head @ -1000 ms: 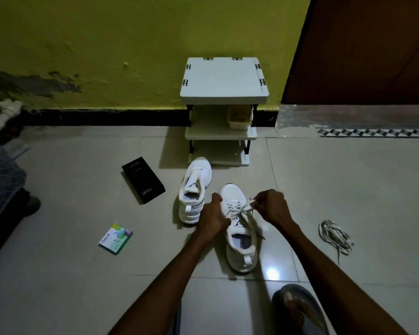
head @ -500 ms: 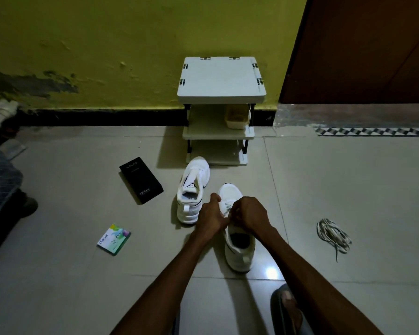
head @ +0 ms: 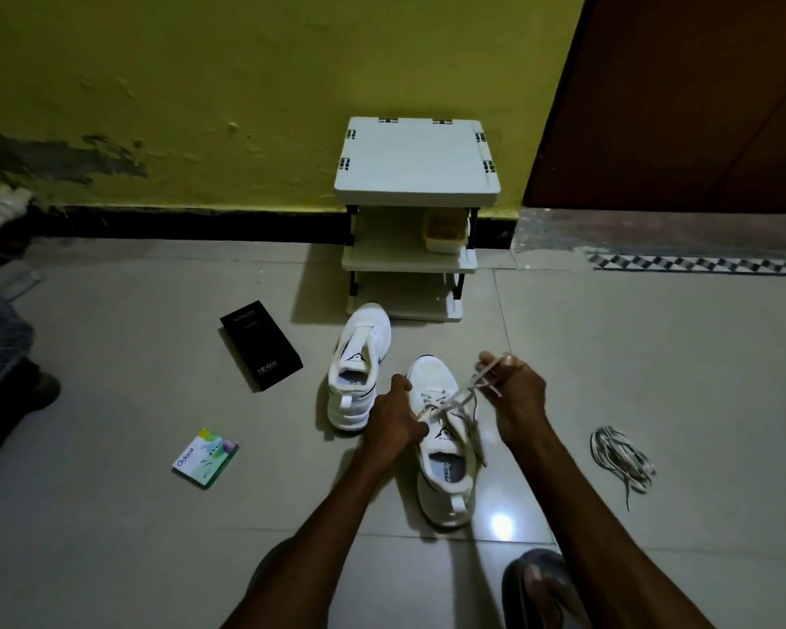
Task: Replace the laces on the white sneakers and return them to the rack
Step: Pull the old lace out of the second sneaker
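Head view: left hand (head: pixel 393 419) curled at the near sneaker's (head: pixel 445 474) eyelets, fingers pinching the lace (head: pixel 454 397). Right hand (head: pixel 513 392) raised beside the toe, fingers clamped on the lace ends; lace taut between the hands. Near sneaker on floor, toe toward rack (head: pixel 416 161). Second sneaker (head: pixel 359 365) just left, before rack. Loose lace bundle (head: pixel 620 456) well right.

Rack (head: pixel 416 161) against the wall (head: pixel 200 84), a tub (head: pixel 444 229) on its middle shelf. Just before it sits the far sneaker (head: pixel 359 365). The near sneaker (head: pixel 445 474) lies right of that, between left hand (head: pixel 393 422) and right hand (head: pixel 516 401), with a lace (head: pixel 454 395) running hand to hand above it. Box (head: pixel 260 345) and packet (head: pixel 205 457) are on the left, loose laces (head: pixel 620 456) well right.
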Motion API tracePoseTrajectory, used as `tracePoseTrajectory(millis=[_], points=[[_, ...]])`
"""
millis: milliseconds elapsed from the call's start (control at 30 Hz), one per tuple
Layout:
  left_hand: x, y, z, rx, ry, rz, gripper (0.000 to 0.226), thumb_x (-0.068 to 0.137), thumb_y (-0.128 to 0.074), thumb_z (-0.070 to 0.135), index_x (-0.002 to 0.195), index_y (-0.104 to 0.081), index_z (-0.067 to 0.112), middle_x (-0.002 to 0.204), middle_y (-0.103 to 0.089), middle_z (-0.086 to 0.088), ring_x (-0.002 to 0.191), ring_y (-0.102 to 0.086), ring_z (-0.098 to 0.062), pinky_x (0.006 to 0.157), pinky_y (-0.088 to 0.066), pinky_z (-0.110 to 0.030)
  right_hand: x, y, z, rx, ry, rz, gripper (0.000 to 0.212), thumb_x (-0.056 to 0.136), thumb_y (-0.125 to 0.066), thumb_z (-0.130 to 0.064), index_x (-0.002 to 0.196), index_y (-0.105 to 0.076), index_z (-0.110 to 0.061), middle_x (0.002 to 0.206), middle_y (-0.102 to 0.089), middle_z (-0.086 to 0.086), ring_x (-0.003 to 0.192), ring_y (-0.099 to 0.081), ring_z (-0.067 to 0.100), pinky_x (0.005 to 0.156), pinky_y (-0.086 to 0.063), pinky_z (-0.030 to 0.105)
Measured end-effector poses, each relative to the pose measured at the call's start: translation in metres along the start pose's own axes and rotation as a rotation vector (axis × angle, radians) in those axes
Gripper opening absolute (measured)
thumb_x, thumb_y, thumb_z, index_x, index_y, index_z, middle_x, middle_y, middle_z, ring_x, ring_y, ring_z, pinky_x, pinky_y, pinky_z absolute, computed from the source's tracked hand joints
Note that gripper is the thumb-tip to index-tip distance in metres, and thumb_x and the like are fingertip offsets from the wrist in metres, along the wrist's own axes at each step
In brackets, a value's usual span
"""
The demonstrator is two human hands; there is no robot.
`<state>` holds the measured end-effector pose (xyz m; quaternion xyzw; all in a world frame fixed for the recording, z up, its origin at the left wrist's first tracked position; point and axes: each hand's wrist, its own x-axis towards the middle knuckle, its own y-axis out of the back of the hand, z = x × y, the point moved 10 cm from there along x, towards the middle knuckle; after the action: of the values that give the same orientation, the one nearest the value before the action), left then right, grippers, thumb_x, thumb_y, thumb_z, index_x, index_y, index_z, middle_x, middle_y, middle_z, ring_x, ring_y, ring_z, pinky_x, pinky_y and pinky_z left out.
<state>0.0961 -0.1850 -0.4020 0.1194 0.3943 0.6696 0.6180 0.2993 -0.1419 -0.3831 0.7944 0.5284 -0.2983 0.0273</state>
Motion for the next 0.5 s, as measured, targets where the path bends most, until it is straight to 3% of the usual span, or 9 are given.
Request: tracePoseTrajectory(millis=[33, 100, 133, 233, 300, 400, 500], points=[[0.0, 0.0, 0.0, -0.003, 0.001, 0.0, 0.066, 0.066, -0.075, 0.015, 0.123, -0.041, 0.018, 0.096, -0.068, -0.009, 0.089, -0.065, -0.026, 0.075, -0.056, -0.04, -0.006, -0.012, 0.016, 0.134, -0.13, -0.089, 0.017, 0.096, -0.044, -0.004, 0.085, -0.056, -0.008, 0.072, -0.065, 0.006, 0.066, -0.061, 0.022, 0.069, -0.054, 0.034], [0.0, 0.002, -0.003, -0.014, 0.008, 0.008, 0.066, 0.067, -0.075, 0.016, 0.124, -0.041, 0.018, 0.097, -0.068, -0.009, 0.09, -0.065, -0.026, 0.076, -0.056, -0.039, -0.019, -0.028, 0.032, -0.007, -0.22, -0.23, 0.015, 0.089, -0.045, -0.004, 0.077, -0.052, -0.009, 0.058, -0.051, 0.003, 0.049, -0.045, 0.015, 0.049, -0.043, 0.025], [-0.001, 0.002, -0.004, -0.022, 0.01, 0.01, 0.066, 0.067, -0.076, 0.017, 0.124, -0.041, 0.018, 0.097, -0.067, -0.009, 0.091, -0.065, -0.026, 0.077, -0.055, -0.039, -0.021, -0.03, 0.03, -0.292, -0.131, -0.273, 0.013, 0.088, -0.049, -0.009, 0.078, -0.058, -0.009, 0.058, -0.052, 0.001, 0.049, -0.044, 0.014, 0.047, -0.038, 0.022], [-0.004, 0.001, -0.003, -0.049, -0.001, 0.009, 0.067, 0.069, -0.079, 0.027, 0.123, -0.04, 0.018, 0.1, -0.068, -0.012, 0.094, -0.065, -0.028, 0.079, -0.054, -0.038, -0.032, -0.056, 0.02, -1.344, 0.44, -0.404, 0.016, 0.087, -0.064, -0.029, 0.09, -0.074, -0.018, 0.084, -0.07, 0.0, 0.075, -0.063, 0.016, 0.062, -0.039, 0.022], [-0.005, 0.001, -0.001, -0.056, -0.009, 0.021, 0.066, 0.071, -0.078, 0.035, 0.122, -0.041, 0.017, 0.098, -0.069, -0.012, 0.093, -0.065, -0.028, 0.077, -0.053, -0.036, -0.044, -0.07, 0.029, -1.671, 0.608, -0.437, 0.018, 0.088, -0.061, -0.03, 0.093, -0.072, -0.016, 0.089, -0.07, 0.005, 0.084, -0.066, 0.023, 0.067, -0.036, 0.022], [-0.006, 0.004, 0.0, -0.058, 0.002, 0.024, 0.064, 0.073, -0.077, 0.038, 0.122, -0.041, 0.017, 0.099, -0.069, -0.011, 0.093, -0.065, -0.027, 0.074, -0.051, -0.034, -0.046, -0.074, 0.033, -1.768, 0.603, -0.399, 0.014, 0.085, -0.06, -0.024, 0.082, -0.065, -0.011, 0.079, -0.057, 0.008, 0.085, -0.065, 0.029, 0.07, -0.038, 0.025], [-0.007, 0.004, 0.002, -0.02, -0.009, 0.009, 0.063, 0.072, -0.076, 0.023, 0.124, -0.042, 0.015, 0.102, -0.068, -0.012, 0.096, -0.065, -0.029, 0.077, -0.054, -0.038, -0.033, -0.061, 0.019, -1.466, 0.595, -0.313, 0.012, 0.076, -0.07, -0.021, 0.07, -0.07, -0.011, 0.072, -0.068, 0.004, 0.071, -0.066, 0.023, 0.062, -0.048, 0.026]])
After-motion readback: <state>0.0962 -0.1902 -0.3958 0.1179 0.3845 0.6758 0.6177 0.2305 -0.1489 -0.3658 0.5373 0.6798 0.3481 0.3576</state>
